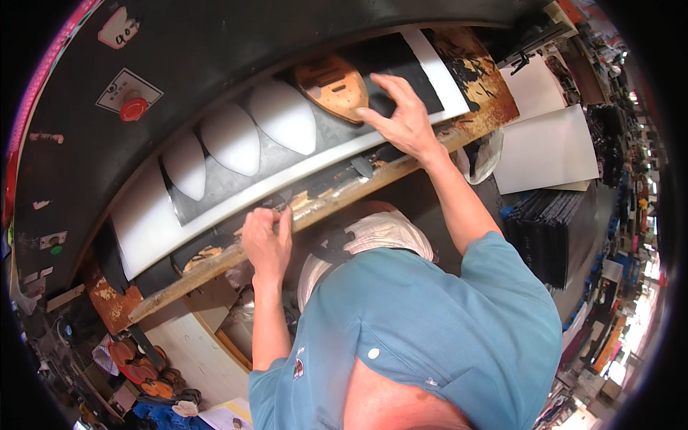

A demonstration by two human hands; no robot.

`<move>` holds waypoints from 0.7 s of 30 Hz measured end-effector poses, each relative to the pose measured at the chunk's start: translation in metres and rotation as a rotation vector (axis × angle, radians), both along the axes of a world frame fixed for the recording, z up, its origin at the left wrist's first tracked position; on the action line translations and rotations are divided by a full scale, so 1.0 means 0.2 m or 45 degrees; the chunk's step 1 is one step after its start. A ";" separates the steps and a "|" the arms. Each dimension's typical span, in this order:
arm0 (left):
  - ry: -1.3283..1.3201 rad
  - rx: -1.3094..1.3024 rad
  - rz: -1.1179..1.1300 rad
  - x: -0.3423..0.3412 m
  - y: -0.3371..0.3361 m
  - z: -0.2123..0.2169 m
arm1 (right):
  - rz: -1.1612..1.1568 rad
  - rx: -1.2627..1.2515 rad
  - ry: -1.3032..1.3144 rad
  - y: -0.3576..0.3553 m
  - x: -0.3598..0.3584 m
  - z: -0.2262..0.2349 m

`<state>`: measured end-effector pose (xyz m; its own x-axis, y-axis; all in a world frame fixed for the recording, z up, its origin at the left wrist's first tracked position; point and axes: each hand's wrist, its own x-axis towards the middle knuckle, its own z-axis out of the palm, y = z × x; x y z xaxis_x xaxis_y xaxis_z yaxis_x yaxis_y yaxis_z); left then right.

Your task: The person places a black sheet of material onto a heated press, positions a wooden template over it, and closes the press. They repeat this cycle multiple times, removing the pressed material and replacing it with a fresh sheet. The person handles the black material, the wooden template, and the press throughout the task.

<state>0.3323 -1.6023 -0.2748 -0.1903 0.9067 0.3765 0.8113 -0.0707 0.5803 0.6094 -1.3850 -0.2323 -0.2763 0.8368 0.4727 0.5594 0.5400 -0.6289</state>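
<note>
A tan, rounded cutting die (331,84) with dark slots lies on a black sheet (326,132), under the dark machine head. My right hand (405,118) is at its right side, fingers and thumb spread apart, the thumb tip at the die's near end. Pointed oval holes in the sheet show the white board (147,222) beneath. Over the wooden front rail (179,288) is my left hand (267,242), its fingers curled together; whether anything is between them is hidden. Small dark scraps (362,166) lie along the ledge, between the board and the rail.
The machine's dark body (215,43) arches over the board, with a red button (134,109) at left. At right stand a stack of black sheets (548,236) and white sheets (548,150). Several orange-brown pieces (147,369) are piled at lower left.
</note>
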 end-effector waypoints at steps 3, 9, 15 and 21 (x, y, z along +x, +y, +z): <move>-0.139 -0.113 -0.105 0.02 -0.11 0.04 | 0.078 -0.137 -0.268 0.02 -0.19 -0.03; -0.365 0.104 -0.373 0.03 0.36 0.17 | 0.107 -0.129 -0.502 0.00 -0.36 -0.09; 0.087 0.077 -0.365 0.14 0.97 0.02 | 0.186 -0.430 -0.206 0.15 -0.22 0.03; 0.073 -0.007 -0.359 0.15 0.97 0.10 | 0.504 -1.090 0.863 0.26 -0.07 0.08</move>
